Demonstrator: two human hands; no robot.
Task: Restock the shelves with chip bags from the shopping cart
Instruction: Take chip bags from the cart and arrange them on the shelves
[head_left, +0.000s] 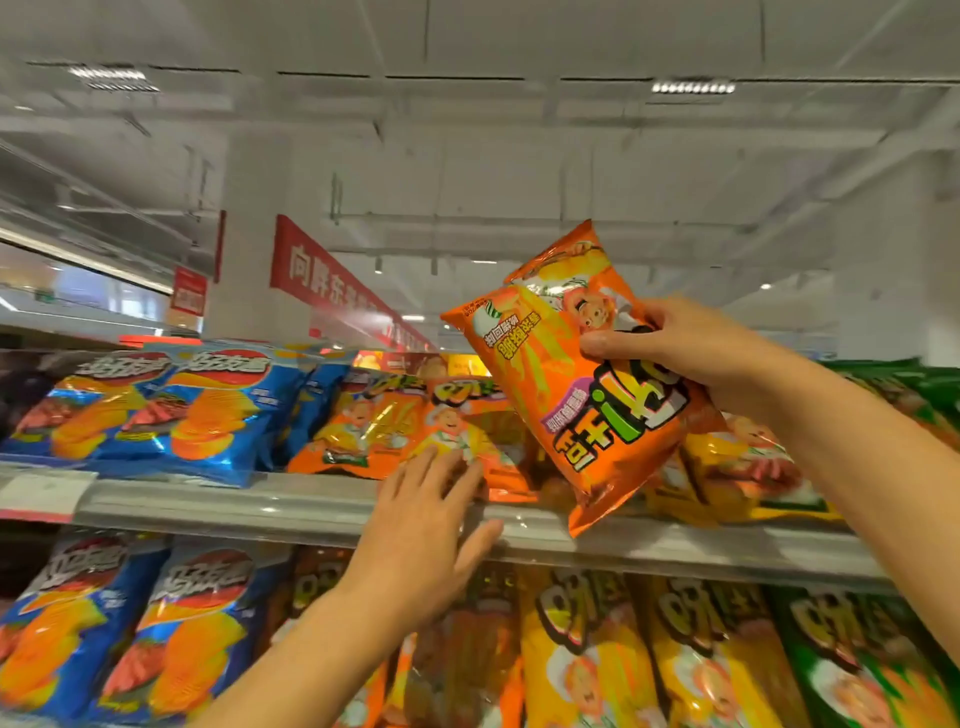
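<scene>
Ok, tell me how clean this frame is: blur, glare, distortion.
Head view: wide-angle bending curves the shelf rail and ceiling lines; blue bags at far left are smeared, with glare on their foil; the left hand is slightly soft; the orange bag in the right hand is sharpest, print readable though upside down; ceiling lights blow out.

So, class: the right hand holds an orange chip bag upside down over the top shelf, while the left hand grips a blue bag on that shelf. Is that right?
Not quite. In the head view the left hand grips nothing; its open fingers rest against the orange bags on the shelf, not a blue bag. The right hand does hold the orange chip bag upside down over the top shelf.
</scene>
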